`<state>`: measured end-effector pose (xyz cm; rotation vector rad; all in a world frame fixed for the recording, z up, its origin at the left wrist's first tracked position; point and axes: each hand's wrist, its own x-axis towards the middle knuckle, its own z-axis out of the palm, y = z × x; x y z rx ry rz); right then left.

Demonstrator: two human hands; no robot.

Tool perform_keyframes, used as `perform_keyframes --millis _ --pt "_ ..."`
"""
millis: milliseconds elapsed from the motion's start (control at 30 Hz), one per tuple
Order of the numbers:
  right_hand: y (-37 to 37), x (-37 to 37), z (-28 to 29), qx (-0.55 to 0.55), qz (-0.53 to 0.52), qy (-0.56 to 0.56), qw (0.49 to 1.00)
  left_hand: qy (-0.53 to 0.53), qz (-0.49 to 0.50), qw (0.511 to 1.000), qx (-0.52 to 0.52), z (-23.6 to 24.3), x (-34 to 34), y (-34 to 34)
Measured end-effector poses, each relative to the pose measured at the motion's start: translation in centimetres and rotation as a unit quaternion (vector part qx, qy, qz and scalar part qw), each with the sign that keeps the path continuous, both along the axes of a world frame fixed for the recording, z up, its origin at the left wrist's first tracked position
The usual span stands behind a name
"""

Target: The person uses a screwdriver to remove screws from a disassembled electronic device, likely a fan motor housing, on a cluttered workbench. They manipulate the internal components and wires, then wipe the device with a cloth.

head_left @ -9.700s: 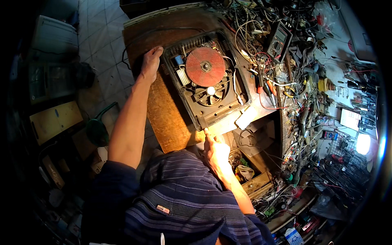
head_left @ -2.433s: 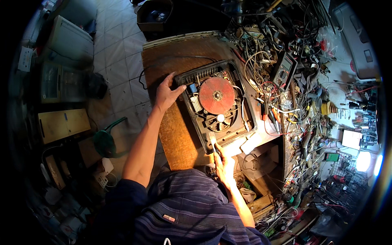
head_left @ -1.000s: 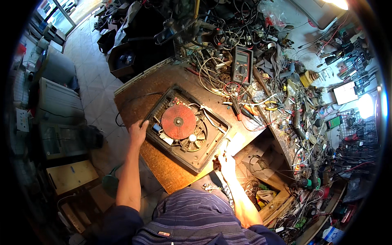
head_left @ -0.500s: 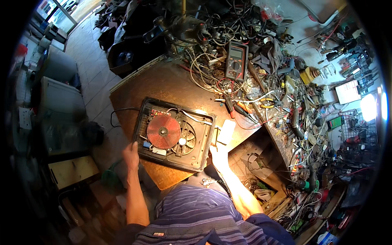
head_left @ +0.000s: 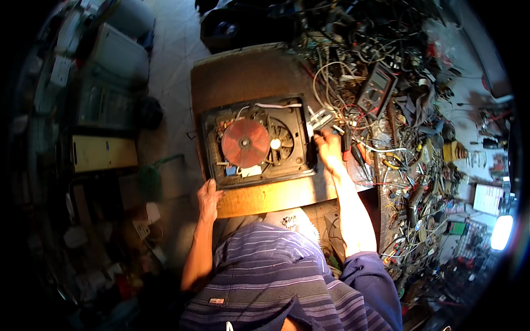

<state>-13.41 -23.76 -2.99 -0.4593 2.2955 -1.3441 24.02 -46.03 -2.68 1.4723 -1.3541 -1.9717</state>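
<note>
An opened induction cooker (head_left: pixel 307 160) lies in its dark housing on the bench, showing a round reddish coil (head_left: pixel 245 142), a fan (head_left: pixel 282 138) and part of a circuit board. My left hand (head_left: pixel 208 199) is closed at the housing's near left corner, fingertip along its side and thumb by its front edge. Beside the housing's right side, my right hand (head_left: pixel 329 149) has bent fingers at the near end of a small pale control panel (head_left: pixel 321 118), which sits tilted there. The fingertips' exact hold is partly hidden. A white cable (head_left: pixel 279 105) runs along the housing's far side.
The brown bench top (head_left: pixel 243 74) extends beyond the cooker. A multimeter (head_left: pixel 377 91) rests to the right among tangled wires, pliers (head_left: pixel 393 161) and dense clutter. A wooden cabinet (head_left: pixel 105 153) stands left on the floor. A bright lamp (head_left: pixel 501 233) glows far right.
The view has swung, and the housing now sits squarer to the bench's front edge. My right hand has moved from the housing's near right corner up its side to the panel, which has shifted and tilted.
</note>
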Motion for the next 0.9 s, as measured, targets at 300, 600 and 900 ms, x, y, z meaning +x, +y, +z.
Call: perform_keyframes --millis 300,600,900 --pt "4.2 5.3 8.0 0.11 0.158 0.114 0.975 0.049 0.125 0.99 0.041 0.9 -1.1 2.2" --pt "6.4 11.2 8.1 0.163 0.259 0.054 0.951 0.098 0.035 0.99 0.094 1.5 -1.2 2.8" --pt "4.9 11.5 8.5 0.117 0.35 0.154 0.917 -0.061 0.018 0.998 -0.019 -1.3 4.2 1.5"
